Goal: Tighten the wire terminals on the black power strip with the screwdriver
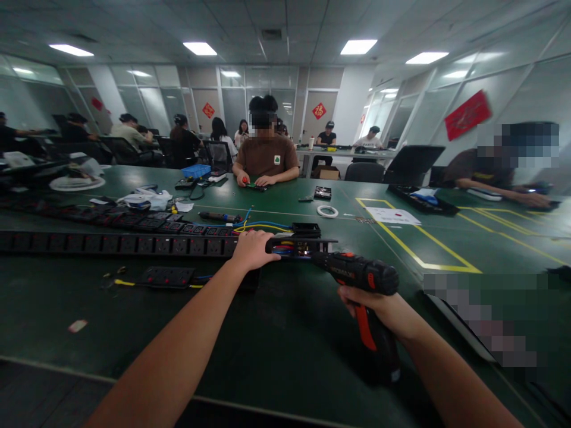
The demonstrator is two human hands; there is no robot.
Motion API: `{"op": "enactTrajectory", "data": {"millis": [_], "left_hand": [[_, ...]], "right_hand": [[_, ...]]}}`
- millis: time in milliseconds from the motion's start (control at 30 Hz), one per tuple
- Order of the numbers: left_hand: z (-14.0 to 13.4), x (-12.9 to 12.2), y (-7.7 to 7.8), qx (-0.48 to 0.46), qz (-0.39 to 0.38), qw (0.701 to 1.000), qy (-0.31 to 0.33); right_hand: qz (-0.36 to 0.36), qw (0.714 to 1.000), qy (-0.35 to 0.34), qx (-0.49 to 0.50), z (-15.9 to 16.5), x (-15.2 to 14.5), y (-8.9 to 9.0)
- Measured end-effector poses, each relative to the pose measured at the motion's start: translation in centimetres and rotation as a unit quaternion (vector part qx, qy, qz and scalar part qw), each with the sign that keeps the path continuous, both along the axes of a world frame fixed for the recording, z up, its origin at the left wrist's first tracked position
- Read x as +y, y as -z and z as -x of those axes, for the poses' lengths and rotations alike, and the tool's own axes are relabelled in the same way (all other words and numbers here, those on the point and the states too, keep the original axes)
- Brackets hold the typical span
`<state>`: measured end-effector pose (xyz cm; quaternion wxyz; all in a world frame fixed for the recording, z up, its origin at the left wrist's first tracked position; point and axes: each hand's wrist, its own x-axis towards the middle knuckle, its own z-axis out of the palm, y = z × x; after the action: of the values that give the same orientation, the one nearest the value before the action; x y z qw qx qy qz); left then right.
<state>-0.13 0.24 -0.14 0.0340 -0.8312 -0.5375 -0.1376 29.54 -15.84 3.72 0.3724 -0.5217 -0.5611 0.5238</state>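
A long black power strip (147, 244) with a row of sockets lies across the green table. My left hand (253, 248) is closed over its right end, where the housing is open and coloured wires (282, 250) show inside. In my right hand (375, 300) is a black and orange cordless drill (359, 273), gripped by its handle. The drill's nose points left, at the open end of the strip; its tip is too small to make out there. A short socket section (168, 277) with a yellow wire lies in front of the strip.
Behind the strip are more socket strips (147, 223), a dark screwdriver-like tool (220, 217), yellow and blue wires (256, 226) and a white ring (327, 211). A paper sheet (392, 216) lies within yellow tape at right. A co-worker (266, 151) sits opposite.
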Motion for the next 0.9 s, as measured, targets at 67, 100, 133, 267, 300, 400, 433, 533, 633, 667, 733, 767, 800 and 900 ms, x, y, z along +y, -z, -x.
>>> {"op": "enactTrajectory", "data": {"millis": [67,100,133,267,300,400,433,533,633,667,733,767,800,900], "left_hand": [[0.0,0.1,0.1,0.000,-0.001,1.000,-0.001],[0.0,0.1,0.2,0.001,-0.002,1.000,-0.001],[0.1,0.1,0.2,0.001,-0.003,1.000,-0.001],[0.0,0.1,0.2,0.002,-0.005,1.000,0.000],[0.0,0.1,0.2,0.002,-0.007,1.000,0.000],[0.0,0.0,0.1,0.003,-0.010,1.000,0.000],[-0.1,0.0,0.1,0.003,-0.009,1.000,-0.001],[0.0,0.1,0.1,0.003,-0.009,1.000,0.000],[0.0,0.1,0.1,0.003,-0.010,1.000,0.000],[0.0,0.2,0.2,0.003,-0.010,1.000,0.000],[0.1,0.2,0.2,0.003,-0.010,1.000,0.000],[0.1,0.1,0.2,0.004,-0.011,1.000,0.000],[0.1,0.1,0.2,0.004,-0.011,1.000,0.000],[0.0,0.1,0.1,0.007,-0.007,1.000,0.000]], "right_hand": [[0.001,1.000,-0.001,-0.008,0.0,0.0,0.1],[0.002,1.000,-0.003,-0.012,-0.1,0.0,0.2],[0.002,1.000,-0.004,-0.012,-0.1,0.1,0.3],[-0.006,1.000,-0.007,0.000,-0.3,0.2,0.5],[-0.008,1.000,-0.007,0.001,-0.3,0.2,0.5],[-0.014,1.000,-0.003,0.005,-0.3,0.2,0.5],[-0.015,1.000,-0.002,0.007,-0.3,0.3,0.6],[-0.014,1.000,-0.001,0.006,-0.4,0.4,0.8],[-0.012,1.000,-0.007,0.009,-0.7,0.6,1.2],[-0.012,1.000,-0.008,0.011,-0.7,0.6,1.2],[-0.011,1.000,-0.008,0.013,-0.7,0.6,1.2],[-0.012,1.000,-0.007,0.014,-0.6,0.6,1.1],[-0.011,1.000,-0.007,0.014,-0.5,0.5,1.0],[-0.009,1.000,-0.004,0.015,-0.3,0.4,0.7]]}}
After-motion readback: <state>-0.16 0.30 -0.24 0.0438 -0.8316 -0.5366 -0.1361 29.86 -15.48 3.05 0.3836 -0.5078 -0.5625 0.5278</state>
